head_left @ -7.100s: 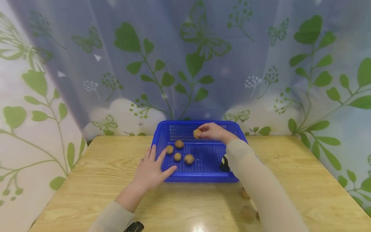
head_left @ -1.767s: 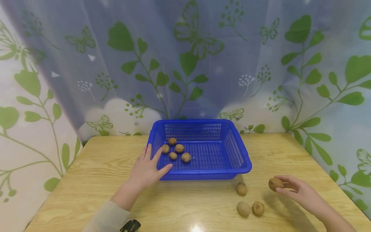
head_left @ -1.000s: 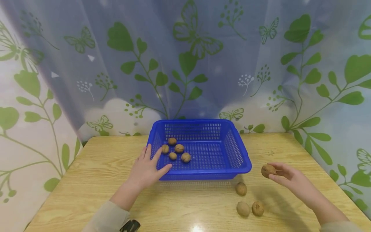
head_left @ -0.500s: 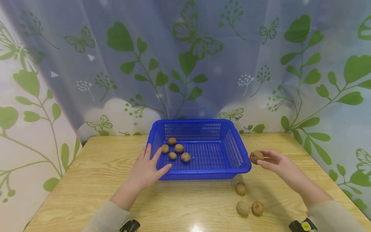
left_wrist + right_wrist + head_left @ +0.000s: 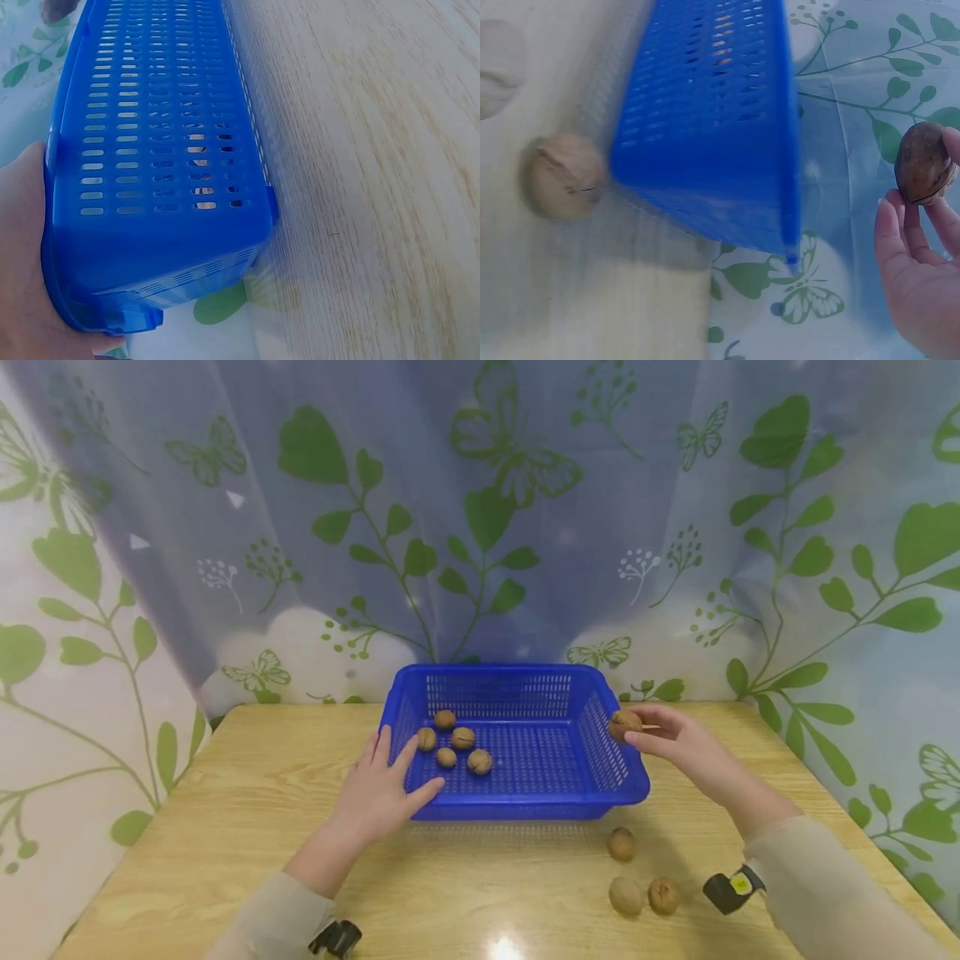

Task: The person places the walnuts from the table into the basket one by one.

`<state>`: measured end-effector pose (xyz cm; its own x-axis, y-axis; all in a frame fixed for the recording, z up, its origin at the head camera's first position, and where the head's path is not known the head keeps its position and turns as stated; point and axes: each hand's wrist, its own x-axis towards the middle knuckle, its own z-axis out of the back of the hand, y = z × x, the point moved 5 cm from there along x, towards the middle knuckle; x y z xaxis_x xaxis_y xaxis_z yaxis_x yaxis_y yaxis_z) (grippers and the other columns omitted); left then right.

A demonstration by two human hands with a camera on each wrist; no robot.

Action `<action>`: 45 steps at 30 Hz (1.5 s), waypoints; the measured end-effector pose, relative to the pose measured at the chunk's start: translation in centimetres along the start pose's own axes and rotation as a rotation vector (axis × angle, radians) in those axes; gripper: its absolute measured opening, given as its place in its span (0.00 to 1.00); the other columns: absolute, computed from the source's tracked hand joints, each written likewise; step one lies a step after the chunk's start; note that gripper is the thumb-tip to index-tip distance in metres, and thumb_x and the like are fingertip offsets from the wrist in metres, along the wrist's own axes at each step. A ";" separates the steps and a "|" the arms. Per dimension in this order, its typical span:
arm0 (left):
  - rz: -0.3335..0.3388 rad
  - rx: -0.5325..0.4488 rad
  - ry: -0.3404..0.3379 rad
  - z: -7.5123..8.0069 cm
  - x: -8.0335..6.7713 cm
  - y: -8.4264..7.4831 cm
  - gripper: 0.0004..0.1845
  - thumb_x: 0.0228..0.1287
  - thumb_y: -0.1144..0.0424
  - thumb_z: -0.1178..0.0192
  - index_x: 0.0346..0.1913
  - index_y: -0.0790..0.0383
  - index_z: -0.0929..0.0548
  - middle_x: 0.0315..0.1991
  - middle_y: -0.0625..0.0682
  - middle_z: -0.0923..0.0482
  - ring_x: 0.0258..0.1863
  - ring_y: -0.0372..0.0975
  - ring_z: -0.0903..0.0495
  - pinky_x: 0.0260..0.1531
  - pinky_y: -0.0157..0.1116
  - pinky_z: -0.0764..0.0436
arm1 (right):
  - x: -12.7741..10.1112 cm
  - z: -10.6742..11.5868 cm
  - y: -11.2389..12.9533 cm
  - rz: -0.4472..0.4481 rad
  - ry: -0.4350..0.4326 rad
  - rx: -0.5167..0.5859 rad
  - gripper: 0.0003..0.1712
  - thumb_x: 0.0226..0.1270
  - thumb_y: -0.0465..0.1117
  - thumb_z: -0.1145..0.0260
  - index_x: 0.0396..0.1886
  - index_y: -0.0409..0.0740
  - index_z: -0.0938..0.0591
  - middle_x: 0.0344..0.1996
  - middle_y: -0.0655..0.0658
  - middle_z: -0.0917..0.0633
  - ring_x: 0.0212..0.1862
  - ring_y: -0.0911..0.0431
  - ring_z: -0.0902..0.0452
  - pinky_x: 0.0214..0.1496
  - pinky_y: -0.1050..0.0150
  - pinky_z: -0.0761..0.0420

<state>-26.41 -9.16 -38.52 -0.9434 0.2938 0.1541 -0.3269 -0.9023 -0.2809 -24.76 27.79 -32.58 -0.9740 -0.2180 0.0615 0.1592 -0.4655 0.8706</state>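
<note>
My right hand [image 5: 686, 745] pinches a brown walnut [image 5: 624, 725] between thumb and fingers, over the right rim of the blue plastic basket [image 5: 525, 799]. In the right wrist view the walnut [image 5: 924, 163] sits at the fingertips, higher than the basket's rim. My left hand [image 5: 375, 793] rests at the basket's front left corner, fingers spread over the left rim and thumb across the front one. Several walnuts [image 5: 463, 738] lie inside on the left half of the basket floor.
Three more walnuts lie on the wooden table [image 5: 247, 793] at front right: one walnut [image 5: 621, 844] near the basket's corner, then a pale walnut [image 5: 626, 896] and a browner walnut [image 5: 663, 895] side by side. A leaf-patterned curtain [image 5: 480, 527] hangs behind.
My right hand earlier held a walnut over the basket, then withdrew; one more walnut lies inside. It has since brought another walnut from the table's right to the basket's right rim. Left hand stays.
</note>
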 end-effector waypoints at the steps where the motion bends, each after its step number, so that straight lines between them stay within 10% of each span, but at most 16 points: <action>1: -0.001 0.002 -0.001 0.0 0.0 0.1 0.47 0.60 0.27 0.61 0.72 0.58 0.43 0.70 0.71 0.57 0.69 0.60 0.60 0.60 0.61 0.45 | 0.4 0.0 0.3 0.002 0.000 -0.003 0.33 0.67 0.49 0.39 0.65 0.36 0.35 0.58 0.36 0.26 0.58 0.45 0.29 0.62 0.43 0.38; 45: -0.002 0.015 0.002 0.3 0.0 -0.3 0.45 0.60 0.29 0.59 0.72 0.56 0.43 0.70 0.71 0.56 0.69 0.61 0.58 0.60 0.60 0.44 | 13.3 -4.6 3.0 -0.003 0.099 0.118 0.28 0.67 0.38 0.39 0.63 0.32 0.33 0.59 0.34 0.29 0.61 0.43 0.33 0.60 0.49 0.32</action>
<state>-26.31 -9.00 -38.19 -0.9429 0.2961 0.1528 -0.3278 -0.9063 -0.2667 -36.53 19.55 -31.38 -0.9530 -0.3026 0.0153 0.1301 -0.3633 0.9225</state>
